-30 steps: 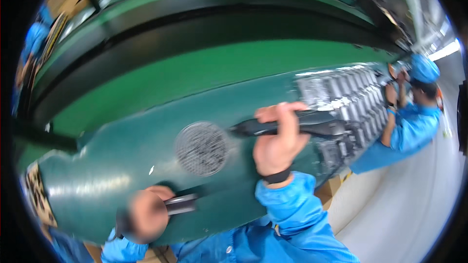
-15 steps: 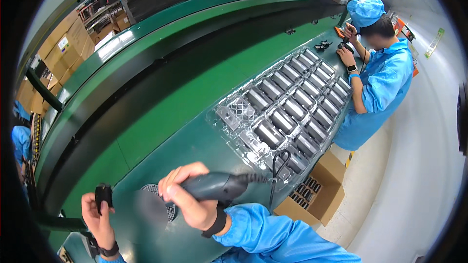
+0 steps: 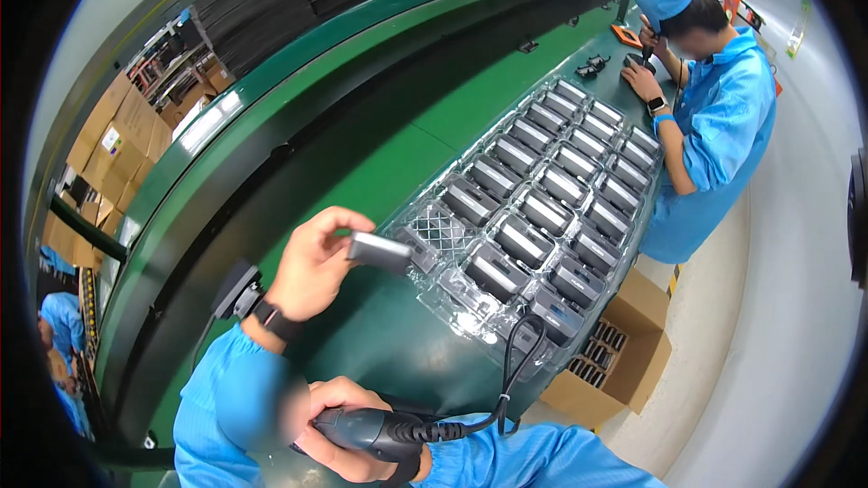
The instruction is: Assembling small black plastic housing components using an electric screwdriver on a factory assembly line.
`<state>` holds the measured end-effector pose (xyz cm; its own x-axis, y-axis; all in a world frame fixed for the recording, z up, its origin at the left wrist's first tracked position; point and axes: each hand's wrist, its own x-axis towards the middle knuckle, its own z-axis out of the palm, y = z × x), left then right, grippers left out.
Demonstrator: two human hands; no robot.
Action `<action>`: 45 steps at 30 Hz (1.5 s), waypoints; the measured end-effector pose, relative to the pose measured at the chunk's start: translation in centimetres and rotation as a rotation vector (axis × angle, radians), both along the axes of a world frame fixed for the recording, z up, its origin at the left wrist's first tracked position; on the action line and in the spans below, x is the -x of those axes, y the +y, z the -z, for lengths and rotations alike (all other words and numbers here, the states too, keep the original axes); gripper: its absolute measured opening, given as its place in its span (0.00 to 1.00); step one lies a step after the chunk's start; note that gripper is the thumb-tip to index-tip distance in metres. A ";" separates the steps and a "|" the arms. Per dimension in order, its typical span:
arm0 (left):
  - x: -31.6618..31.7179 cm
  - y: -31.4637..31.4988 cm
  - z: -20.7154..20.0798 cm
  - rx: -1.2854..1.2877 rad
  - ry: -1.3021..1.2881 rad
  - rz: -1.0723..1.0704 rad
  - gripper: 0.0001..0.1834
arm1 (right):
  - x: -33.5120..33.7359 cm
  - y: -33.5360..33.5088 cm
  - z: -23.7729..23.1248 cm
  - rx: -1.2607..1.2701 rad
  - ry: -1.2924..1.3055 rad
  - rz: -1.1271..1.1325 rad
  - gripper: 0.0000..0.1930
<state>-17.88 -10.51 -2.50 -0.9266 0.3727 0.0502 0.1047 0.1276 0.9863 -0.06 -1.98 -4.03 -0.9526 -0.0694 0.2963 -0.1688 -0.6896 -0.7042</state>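
My left hand (image 3: 312, 262) grips a dark grey rectangular block (image 3: 380, 251) with a pale top between thumb and fingers. The block is raised by the near left corner of a clear plastic tray (image 3: 466, 312). Rows of similar grey blocks (image 3: 520, 244) sit in the tray, and a few pockets at its near left end hold none. Low in front of me, my right hand (image 3: 348, 456) wraps around a dark corded electric screwdriver (image 3: 362, 427). Its working tip is hidden. A black cable (image 3: 506, 370) runs from its ribbed end up beside the tray.
At the far right, a co-worker in blue (image 3: 714, 108) works on a dark part with an upright tool. An open cardboard box (image 3: 646, 343) with several dark parts stands below the bench's right side. A dark rail (image 3: 271, 167) runs along the left. Small black parts (image 3: 592, 65) lie beyond the tray.
My left hand has moved up and right toward the tray with the block. My right hand, still around the electric screwdriver, has moved lower. The view has shifted slightly.
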 end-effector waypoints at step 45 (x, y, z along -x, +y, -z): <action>5.0 7.1 -2.4 0.670 0.600 0.489 0.21 | 2.2 0.8 -1.5 0.025 -0.126 0.054 0.10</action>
